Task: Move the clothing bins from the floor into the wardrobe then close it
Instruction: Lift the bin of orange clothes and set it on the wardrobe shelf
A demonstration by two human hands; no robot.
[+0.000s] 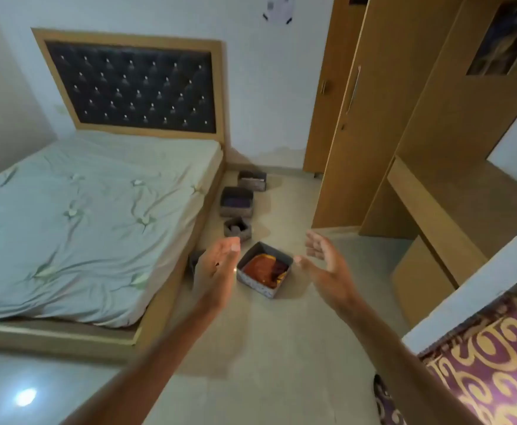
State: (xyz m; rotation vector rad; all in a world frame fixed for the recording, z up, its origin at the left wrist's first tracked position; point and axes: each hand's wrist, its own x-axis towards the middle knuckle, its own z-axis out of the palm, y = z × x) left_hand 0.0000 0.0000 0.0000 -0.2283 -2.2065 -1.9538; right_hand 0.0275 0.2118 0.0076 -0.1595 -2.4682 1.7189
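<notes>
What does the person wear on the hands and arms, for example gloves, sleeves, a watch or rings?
Nothing that shows. The left hand and the right hand are bare, with no gloves, rings, watch or bracelet. No sleeve shows on either arm up to the picture's edge.

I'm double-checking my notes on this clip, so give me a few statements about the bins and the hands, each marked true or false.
1. The left grip and right grip, both bare hands, are open and hold nothing. True.
2. The nearest bin holds orange and dark red cloth. True.
3. The bins sit on the bed. False: they stand on the floor beside the bed.
4. Only one bin is out. False: a row of bins runs along the bed's side.
5. The headboard is plain white. False: it is a dark tufted panel in a wooden frame.
</notes>
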